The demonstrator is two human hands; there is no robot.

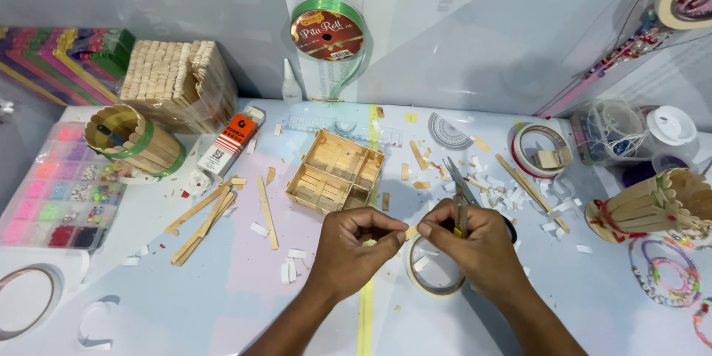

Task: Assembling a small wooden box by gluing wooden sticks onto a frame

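My left hand (pixel 357 241) pinches a small piece of wooden stick (pixel 410 231) near the table's front middle. My right hand (pixel 475 237) grips a pair of scissors (pixel 460 187), whose blades point away from me, and its fingertips meet the same stick piece. Under both hands lies a roll of tape (pixel 432 271). Just beyond them sits a small open box built of craft sticks (pixel 336 170) with inner partitions.
Loose craft sticks (pixel 208 215) lie at the left, with a stick-built cup (pixel 133 139), a bundle of sticks (pixel 174 83) and a bead organiser (pixel 55 193). A stick cylinder (pixel 653 204), tape rolls (pixel 541 150) and paper scraps are at the right. A green ribbon spool (pixel 327 27) hangs on the wall.
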